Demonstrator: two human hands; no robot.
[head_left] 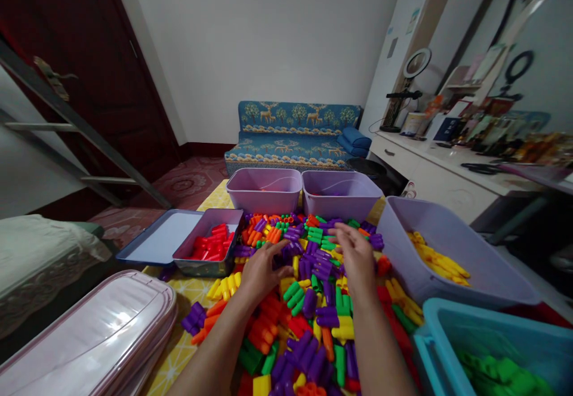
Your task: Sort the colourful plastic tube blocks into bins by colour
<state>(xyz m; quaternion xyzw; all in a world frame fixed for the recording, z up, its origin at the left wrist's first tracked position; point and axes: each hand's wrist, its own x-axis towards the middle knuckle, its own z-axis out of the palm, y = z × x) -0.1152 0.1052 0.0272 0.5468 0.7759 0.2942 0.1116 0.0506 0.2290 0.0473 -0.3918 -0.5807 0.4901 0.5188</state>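
Bullet-shaped plastic building pieces (308, 300) in purple, green, yellow, orange and red cover the middle of the table in a loose heap. My left hand (264, 267) reaches over the heap's left side, thumb and fingers apart, close to some purple pieces (293, 246). Whether its fingertips touch them I cannot tell. On the right, my right hand (356, 252) is over the heap with its fingers spread, near green pieces (316, 235). Nothing shows in either hand. My forearms hide parts of the heap.
Red pieces lie in a rectangular tin (179, 258), its lid (152, 238) alongside. Two lilac bins (264, 202) stand at the back. At right are a lilac bin (403, 252) with yellow pieces and a blue bin (441, 324) with green ones. Stacked pink lids (89, 336) lie front left.
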